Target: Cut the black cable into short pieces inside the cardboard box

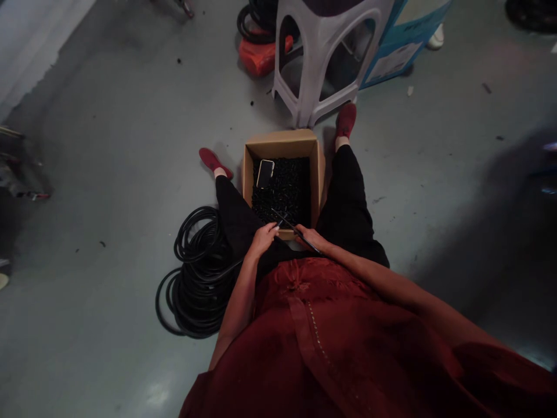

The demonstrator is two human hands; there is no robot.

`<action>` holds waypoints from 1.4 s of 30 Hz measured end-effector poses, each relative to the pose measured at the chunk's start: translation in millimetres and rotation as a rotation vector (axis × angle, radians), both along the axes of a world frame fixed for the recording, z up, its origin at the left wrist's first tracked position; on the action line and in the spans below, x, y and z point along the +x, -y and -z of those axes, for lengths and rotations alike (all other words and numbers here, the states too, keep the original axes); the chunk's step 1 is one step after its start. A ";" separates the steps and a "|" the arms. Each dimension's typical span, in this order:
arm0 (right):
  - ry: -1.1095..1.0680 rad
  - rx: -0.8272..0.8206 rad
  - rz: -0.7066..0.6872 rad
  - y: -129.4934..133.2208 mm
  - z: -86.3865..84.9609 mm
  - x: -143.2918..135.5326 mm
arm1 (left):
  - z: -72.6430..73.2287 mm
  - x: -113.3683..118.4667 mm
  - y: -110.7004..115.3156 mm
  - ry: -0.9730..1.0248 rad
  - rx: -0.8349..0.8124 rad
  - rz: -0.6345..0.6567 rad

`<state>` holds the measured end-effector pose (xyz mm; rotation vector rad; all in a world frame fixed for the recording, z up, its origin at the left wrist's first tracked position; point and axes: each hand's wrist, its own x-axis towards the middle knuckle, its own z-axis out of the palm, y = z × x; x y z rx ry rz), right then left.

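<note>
My left hand (264, 237) is closed near the front edge of the cardboard box (321, 180), pinching the end of a black hose (280, 223). My right hand (311, 237) is wrapped round a long, thin, dark scissors-like tool (289, 225); its tip crosses the hose end and points over the box. Fingers hide part of the tool, so its exact kind is unclear. Many small black pieces (285, 186) fill the bottom of the box. On top of them lies a phone (265, 173) with a light rim. The box stands between my legs.
Coils of black hose (202, 278) lie on the floor beside my left leg. Beyond the box stands a pale plastic stool (307, 75), with a red object (260, 57) to its left and a blue box (394, 58) to its right. Small scraps dot the grey floor.
</note>
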<state>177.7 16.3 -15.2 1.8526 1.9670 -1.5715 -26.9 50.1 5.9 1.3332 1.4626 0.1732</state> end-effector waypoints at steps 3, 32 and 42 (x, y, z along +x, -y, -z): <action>0.033 0.003 -0.009 0.1 2.2 -0.5 | 2.9 -0.3 0.6 -0.010 -0.003 0.005; -0.310 -0.115 0.478 -4.8 20.2 4.1 | 2.9 -5.2 -0.5 -0.069 0.011 -0.013; -0.747 -0.308 0.717 -7.3 9.8 2.4 | -17.2 20.8 13.7 0.022 -0.015 0.159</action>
